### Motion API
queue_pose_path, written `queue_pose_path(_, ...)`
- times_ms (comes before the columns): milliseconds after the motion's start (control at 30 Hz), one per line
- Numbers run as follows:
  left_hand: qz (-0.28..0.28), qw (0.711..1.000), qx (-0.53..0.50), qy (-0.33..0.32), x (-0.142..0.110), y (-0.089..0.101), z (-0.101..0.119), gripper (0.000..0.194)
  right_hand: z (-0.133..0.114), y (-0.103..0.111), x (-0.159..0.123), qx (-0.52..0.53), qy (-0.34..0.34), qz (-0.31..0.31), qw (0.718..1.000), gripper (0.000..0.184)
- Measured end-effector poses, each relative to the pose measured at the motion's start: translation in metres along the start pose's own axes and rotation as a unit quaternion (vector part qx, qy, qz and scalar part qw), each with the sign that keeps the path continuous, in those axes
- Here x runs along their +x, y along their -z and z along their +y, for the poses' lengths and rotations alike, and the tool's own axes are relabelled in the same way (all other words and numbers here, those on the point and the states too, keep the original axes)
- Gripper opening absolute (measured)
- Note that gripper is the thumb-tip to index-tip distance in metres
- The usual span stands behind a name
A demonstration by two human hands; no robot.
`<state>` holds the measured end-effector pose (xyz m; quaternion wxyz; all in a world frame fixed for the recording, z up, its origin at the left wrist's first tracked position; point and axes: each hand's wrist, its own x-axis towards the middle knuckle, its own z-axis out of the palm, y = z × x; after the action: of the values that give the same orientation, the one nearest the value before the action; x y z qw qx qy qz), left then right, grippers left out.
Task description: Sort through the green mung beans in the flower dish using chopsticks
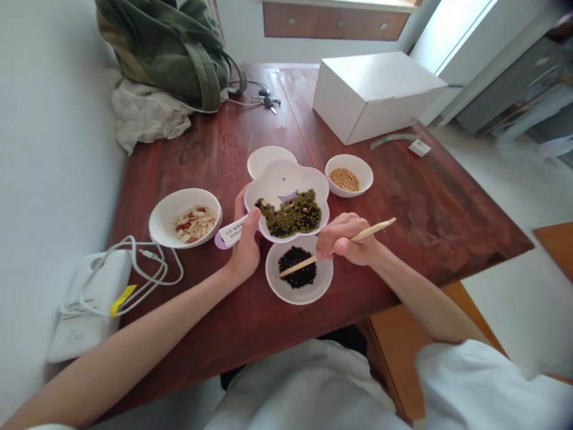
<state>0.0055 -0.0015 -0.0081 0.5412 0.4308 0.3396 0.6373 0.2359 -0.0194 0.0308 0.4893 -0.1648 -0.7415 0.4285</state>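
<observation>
My left hand (245, 251) is closed around the side of a white and lilac flower-shaped bowl (286, 174), near its lilac tab with a printed label. Green mung beans mixed with black beans lie in that bowl, which is tilted toward me. Wooden chopsticks (372, 230) are gripped in my right hand (349, 239); whether one or two sticks show, I cannot tell. Their tip points into a white bowl (299, 295) of black beans (296, 267), just below the flower-shaped bowl. My right fingers are close to both bowls' rims.
A bowl with pale slices and red pieces (185, 218) stands left, soybeans (344, 179) in a bowl right. Another white bowl (268, 160) is partly hidden behind. Around them are a white box (380, 95), green bag (170, 54), keys (267, 101) and a cabled white device (92, 304).
</observation>
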Motion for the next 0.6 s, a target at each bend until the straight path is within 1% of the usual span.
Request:
queue_pose_path(67, 0.007, 0.999, -0.015, 0.029, 0.000, -0.007, 0.005, 0.039, 0.002, 0.000, 0.000, 0.008, -0.012, -0.024, 1.000, 0.059)
queue_pose_path(133, 0.007, 0.999, -0.028, 0.038, -0.001, -0.012, 0.010, 0.039, 0.003, 0.000, 0.000, 0.007, -0.021, -0.038, 0.999, 0.059)
queue_pose_path(233, 0.005, 0.998, -0.055, 0.040, -0.001, -0.017, 0.014, 0.040, 0.003, 0.000, 0.000, -0.015, -0.025, -0.021, 0.999, 0.059)
queue_pose_path(367, 0.012, 0.993, -0.094, 0.074, -0.002, -0.022, 0.018, 0.048, 0.002, -0.001, 0.002, -0.010, -0.017, 0.018, 1.000, 0.062)
queue_pose_path(433, 0.010, 0.988, -0.117, 0.096, -0.002, -0.024, 0.020, 0.053, 0.003, -0.001, 0.003, 0.015, -0.011, 0.050, 0.999, 0.064)
queue_pose_path(500, -0.003, 0.984, -0.137, 0.109, -0.003, -0.026, 0.021, 0.058, 0.005, -0.001, 0.003, 0.050, -0.010, 0.084, 0.995, 0.064)
queue_pose_path(600, -0.015, 0.983, -0.147, 0.111, -0.004, -0.025, 0.021, 0.062, 0.009, -0.001, 0.005, 0.094, -0.034, 0.133, 0.986, 0.067)
